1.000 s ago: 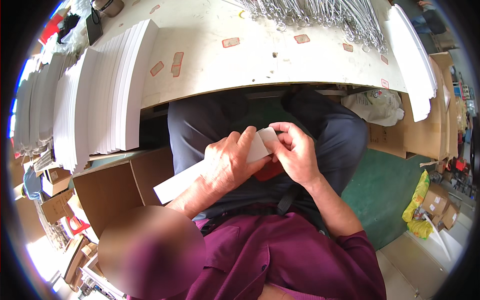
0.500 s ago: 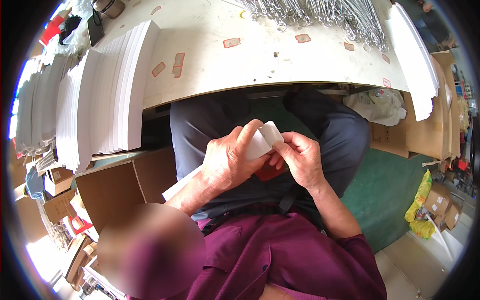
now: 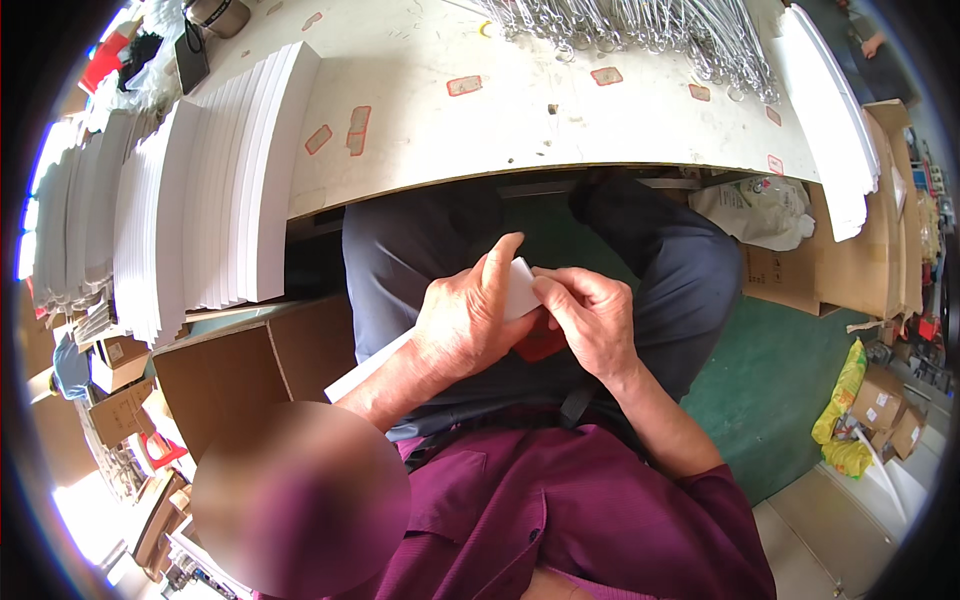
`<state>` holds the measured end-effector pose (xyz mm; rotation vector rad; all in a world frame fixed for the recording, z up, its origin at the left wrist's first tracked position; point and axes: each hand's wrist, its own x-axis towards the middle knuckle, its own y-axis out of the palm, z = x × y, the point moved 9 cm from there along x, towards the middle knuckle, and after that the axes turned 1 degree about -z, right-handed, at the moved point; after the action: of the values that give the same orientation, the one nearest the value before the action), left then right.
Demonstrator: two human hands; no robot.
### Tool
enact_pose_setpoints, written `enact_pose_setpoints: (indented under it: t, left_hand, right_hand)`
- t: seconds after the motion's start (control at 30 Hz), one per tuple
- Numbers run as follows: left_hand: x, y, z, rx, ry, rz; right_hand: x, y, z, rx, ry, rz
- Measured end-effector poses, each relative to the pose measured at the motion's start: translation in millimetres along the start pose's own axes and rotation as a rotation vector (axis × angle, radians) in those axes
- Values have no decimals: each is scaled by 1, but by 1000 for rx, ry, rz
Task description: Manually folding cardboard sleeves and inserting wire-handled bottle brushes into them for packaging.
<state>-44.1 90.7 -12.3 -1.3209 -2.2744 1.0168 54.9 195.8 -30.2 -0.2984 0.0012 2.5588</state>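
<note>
A long, narrow white carton (image 3: 521, 293) lies slantwise over my lap, one end up between my hands and the other showing below my left forearm. My left hand (image 3: 462, 315) is wrapped around it near the upper end, index finger raised along the edge. With thumb and fingers, my right hand (image 3: 597, 318) pinches at that upper end, where the flap is folded in. Part of the carton is hidden behind my left hand and wrist. Something red (image 3: 541, 343) shows beneath my hands; I cannot make out what it is.
Ahead stands a white worktable (image 3: 430, 125), its near edge above my knees. Rows of white cartons (image 3: 235, 185) sit at its left, more white cartons (image 3: 835, 130) at its right. Thin metal rods with ring ends (image 3: 640, 35) lie at the back. An open cardboard box (image 3: 220, 375) is beside me.
The end flap, which stood out from the carton half a second ago, is now folded down. My right hand has shifted slightly left, and my left index finger has lifted.
</note>
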Motion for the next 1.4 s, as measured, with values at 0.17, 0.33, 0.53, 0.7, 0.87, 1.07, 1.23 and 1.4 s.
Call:
enact_pose_setpoints:
  t: [0.17, 0.33, 0.53, 0.7, 0.87, 1.07, 1.23, 1.4]
  left_hand:
    - [-4, -8, -13, 81, 184, -172]
    - [-3, -10, -12, 72, 143, -155]
    - [-6, -9, -10, 65, 109, -128]
    - [-7, -8, -8, 47, 116, -141]
    - [-9, -8, -9, 71, 133, -161]
    - [-12, -13, -7, 50, 116, -190]
    - [-9, -12, 0, 40, 71, -180]
    - [-9, -16, 5, 37, 70, -164]
  right_hand:
    - [7, 12, -11, 188, 83, -14]
    - [8, 8, -11, 249, 27, -70]
    - [8, 5, -25, 302, 97, -60]
    - [2, 3, 0, 11, -118, -208]
    - [7, 4, -20, 201, 56, -145]
    - [-5, 11, 16, -71, -305, -257]
    - [-9, 23, 8, -82, -413, -197]
    - [-14, 31, 13, -279, -335, -155]
